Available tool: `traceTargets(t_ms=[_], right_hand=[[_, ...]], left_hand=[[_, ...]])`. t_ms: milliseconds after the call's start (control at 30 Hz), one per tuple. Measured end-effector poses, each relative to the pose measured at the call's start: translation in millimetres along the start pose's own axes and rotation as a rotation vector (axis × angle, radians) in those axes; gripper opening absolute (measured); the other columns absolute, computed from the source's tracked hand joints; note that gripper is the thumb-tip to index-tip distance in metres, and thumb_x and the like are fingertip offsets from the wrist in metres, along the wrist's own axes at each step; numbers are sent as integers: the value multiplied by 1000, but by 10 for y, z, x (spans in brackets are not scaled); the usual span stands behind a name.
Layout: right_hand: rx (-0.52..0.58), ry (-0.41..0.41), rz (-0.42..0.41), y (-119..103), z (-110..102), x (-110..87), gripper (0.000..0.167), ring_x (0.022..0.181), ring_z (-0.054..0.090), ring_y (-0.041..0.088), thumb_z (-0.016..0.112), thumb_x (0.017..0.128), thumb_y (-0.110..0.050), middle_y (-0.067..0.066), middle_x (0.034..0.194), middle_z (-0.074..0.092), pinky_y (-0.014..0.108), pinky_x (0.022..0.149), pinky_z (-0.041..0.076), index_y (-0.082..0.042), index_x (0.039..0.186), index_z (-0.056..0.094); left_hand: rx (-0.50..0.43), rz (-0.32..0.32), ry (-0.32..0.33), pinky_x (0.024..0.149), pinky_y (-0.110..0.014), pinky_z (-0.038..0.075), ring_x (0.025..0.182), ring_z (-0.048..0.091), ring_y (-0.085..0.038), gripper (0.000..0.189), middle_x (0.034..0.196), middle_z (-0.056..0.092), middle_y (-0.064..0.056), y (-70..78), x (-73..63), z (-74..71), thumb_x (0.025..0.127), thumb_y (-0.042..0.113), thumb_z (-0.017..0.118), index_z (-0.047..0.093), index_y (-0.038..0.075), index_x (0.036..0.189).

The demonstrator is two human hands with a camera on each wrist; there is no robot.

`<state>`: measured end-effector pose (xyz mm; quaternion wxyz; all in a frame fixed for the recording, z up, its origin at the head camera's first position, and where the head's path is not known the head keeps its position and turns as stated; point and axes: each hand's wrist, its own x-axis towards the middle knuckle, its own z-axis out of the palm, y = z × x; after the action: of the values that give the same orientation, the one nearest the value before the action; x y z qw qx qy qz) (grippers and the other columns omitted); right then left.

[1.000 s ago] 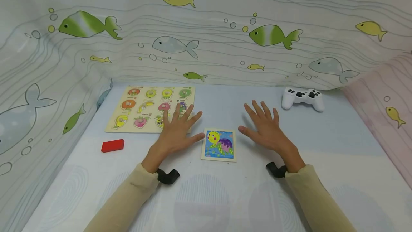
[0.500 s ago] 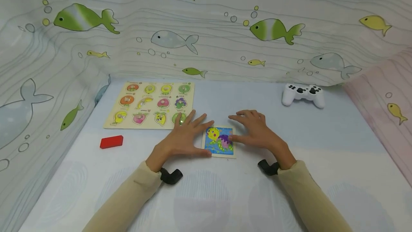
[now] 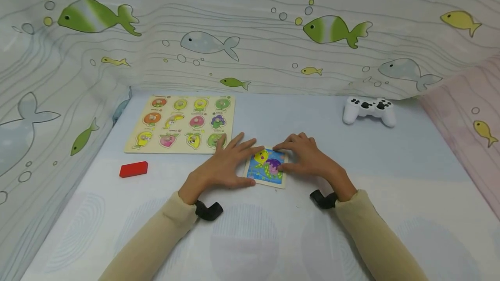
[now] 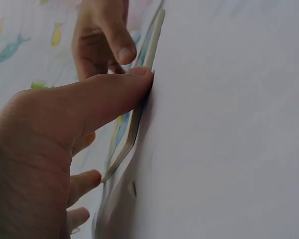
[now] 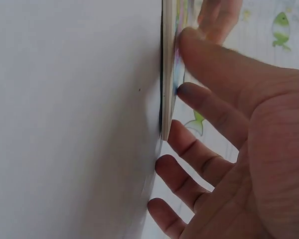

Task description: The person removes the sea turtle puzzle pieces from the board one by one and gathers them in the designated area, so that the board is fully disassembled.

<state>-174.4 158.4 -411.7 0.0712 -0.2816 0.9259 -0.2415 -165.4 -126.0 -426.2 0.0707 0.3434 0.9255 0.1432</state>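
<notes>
A small square jigsaw puzzle (image 3: 269,172) with a turtle picture and a pale wooden frame lies slightly turned on the table, between both hands. My left hand (image 3: 226,164) holds its left side, the thumb on the near edge and the index finger at the far left corner; in the left wrist view the thumb (image 4: 139,74) lies right at the frame's edge. From the other side my right hand (image 3: 306,155) touches the puzzle, thumb tip on the picture and index tip at the far edge. In the right wrist view the other fingers (image 5: 174,179) are spread off the puzzle's corner.
Behind the left hand lies a wooden fruit puzzle board (image 3: 183,131). A red block (image 3: 133,169) is at the left, and a white game controller (image 3: 369,111) sits at the back right. A fish-print cloth (image 3: 269,51) rises behind the table.
Both hands have come down and inward from above the table onto the turtle puzzle. The puzzle has turned slightly clockwise. The head view has tilted down a little.
</notes>
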Motion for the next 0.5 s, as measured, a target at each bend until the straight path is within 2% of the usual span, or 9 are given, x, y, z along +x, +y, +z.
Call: traceTargets(t_ms=[133,267,500], right_hand=[[12,-11,-6,37,-2,-1,49,113,50,28,82,84,-29,6,117,65,50,90,35,-21,131,70],[31,-52,6,42,-50,-26,53,115,49,27,82,83,-27,6,121,64,50,93,34,-22,134,68],[30,-82,-22,66,-87,-72,65,119,46,30,86,80,-27,9,126,60,51,94,32,-20,140,63]], left_hand=[[-24,19,18,121,-70,-3,161,8,-32,79,169,28,2,-32,17,14,88,58,62,35,35,159],[-23,39,65,121,-71,-1,160,13,-32,69,167,33,1,-68,22,60,90,49,59,42,33,155],[-23,83,157,120,-71,3,158,20,-33,55,162,42,3,-102,21,126,92,42,57,55,33,147]])
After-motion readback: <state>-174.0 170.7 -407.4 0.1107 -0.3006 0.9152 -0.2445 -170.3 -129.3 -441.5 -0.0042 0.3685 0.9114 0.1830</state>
